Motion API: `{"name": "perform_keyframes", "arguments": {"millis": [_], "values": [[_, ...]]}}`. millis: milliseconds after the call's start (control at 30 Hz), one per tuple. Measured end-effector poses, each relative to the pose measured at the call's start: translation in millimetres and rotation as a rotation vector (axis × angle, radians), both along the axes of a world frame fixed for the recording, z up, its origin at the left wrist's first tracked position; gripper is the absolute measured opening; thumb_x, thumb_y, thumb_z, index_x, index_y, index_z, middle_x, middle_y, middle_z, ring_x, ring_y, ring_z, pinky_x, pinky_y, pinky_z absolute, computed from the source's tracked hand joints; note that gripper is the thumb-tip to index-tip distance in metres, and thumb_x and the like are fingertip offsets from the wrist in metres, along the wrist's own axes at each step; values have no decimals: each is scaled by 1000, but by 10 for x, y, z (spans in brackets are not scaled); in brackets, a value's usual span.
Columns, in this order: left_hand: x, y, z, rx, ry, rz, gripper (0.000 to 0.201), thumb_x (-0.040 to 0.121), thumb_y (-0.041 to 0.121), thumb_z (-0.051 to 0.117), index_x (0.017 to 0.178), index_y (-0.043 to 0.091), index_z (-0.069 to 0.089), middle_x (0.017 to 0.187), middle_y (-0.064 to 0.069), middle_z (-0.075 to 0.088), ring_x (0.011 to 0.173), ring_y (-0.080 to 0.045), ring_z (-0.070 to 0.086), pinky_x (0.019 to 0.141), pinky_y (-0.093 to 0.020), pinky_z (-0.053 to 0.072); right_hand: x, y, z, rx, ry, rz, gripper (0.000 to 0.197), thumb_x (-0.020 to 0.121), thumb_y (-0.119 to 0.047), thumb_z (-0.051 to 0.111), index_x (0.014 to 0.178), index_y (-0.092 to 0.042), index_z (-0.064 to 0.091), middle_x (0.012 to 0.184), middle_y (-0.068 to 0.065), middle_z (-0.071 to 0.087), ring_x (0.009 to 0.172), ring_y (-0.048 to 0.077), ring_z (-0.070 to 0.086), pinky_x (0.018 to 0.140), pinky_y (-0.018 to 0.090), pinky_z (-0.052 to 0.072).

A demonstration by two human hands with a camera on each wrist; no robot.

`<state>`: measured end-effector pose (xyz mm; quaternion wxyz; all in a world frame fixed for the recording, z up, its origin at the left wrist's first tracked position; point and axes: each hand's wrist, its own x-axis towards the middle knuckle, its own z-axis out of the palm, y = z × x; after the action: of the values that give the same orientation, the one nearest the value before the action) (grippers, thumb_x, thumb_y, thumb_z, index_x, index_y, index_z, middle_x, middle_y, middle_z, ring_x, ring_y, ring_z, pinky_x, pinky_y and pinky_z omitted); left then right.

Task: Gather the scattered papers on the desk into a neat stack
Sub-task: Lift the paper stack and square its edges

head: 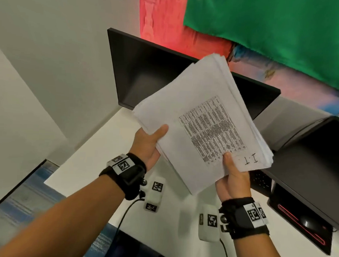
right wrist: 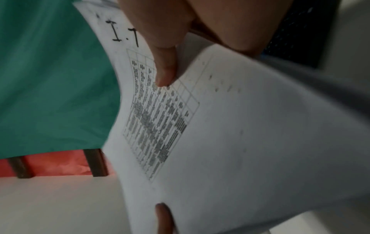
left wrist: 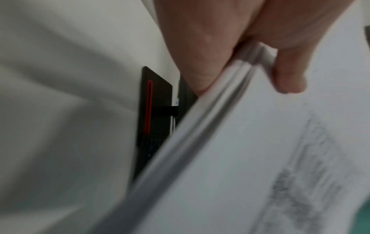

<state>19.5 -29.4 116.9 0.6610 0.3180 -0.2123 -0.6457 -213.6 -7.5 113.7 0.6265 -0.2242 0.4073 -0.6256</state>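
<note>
A thick stack of white papers (head: pixel 199 118) is held up in the air above the white desk (head: pixel 98 151), tilted away from me. Its top sheet carries a printed table and the handwritten letters "I.T". My left hand (head: pixel 151 141) grips the stack's left edge, thumb on top. My right hand (head: pixel 232 178) grips the near right corner, thumb on the table print. The left wrist view shows the stack's edge (left wrist: pixel 210 126) clamped under my thumb (left wrist: pixel 288 76). In the right wrist view my thumb (right wrist: pixel 164 68) presses on the printed sheet (right wrist: pixel 240 126).
A black monitor (head: pixel 147 73) stands behind the stack. A second dark screen (head: pixel 313 162) and a black keyboard (head: pixel 261 181) sit at the right, with a black mouse pad (head: pixel 303 225) edged in red. Green (head: pixel 274 32) and red cloth hang on the wall.
</note>
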Motion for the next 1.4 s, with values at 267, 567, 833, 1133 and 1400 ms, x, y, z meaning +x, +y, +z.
{"name": "perform_keyframes", "arguments": {"millis": [267, 567, 833, 1133, 1400], "values": [[132, 16, 396, -90, -423, 120, 47, 70, 8, 86, 113, 8, 70, 115, -19, 71, 107, -39, 68, 93, -58, 52, -480, 93, -13, 25, 421, 33, 66, 55, -11, 82, 117, -19, 59, 108, 9, 74, 102, 27, 71, 82, 39, 60], [-74, 153, 172, -87, -828, 114, 29, 74, 13, 84, 102, 16, 74, 96, 3, 78, 87, -16, 75, 76, -38, 62, -381, 141, -15, -89, 635, -24, 33, 72, 7, 78, 99, -10, 69, 88, -2, 78, 81, 17, 75, 68, 26, 60], [-54, 276, -208, -38, -846, 81, 18, 91, 11, 66, 107, 19, 71, 93, 8, 78, 84, -11, 74, 68, -22, 58, -341, 379, -223, -34, 589, -41, 43, 69, 9, 80, 106, -8, 68, 90, -3, 78, 82, 14, 75, 64, 20, 58], [-172, 190, -127, -144, -825, 52, 62, 87, 64, 40, 124, 17, 55, 117, -2, 64, 104, -14, 65, 85, -28, 55, -321, 379, -205, -95, 630, -45, 65, 54, 0, 90, 105, -29, 62, 98, -5, 74, 89, 5, 71, 69, 19, 57], [-299, 228, -49, -128, -799, 228, 44, 90, 46, 49, 121, 18, 59, 105, 4, 70, 94, -6, 67, 76, -21, 55, -325, 437, -242, -106, 619, -88, 51, 63, 1, 85, 101, -26, 65, 94, -8, 75, 87, 5, 72, 69, 18, 57]]}}
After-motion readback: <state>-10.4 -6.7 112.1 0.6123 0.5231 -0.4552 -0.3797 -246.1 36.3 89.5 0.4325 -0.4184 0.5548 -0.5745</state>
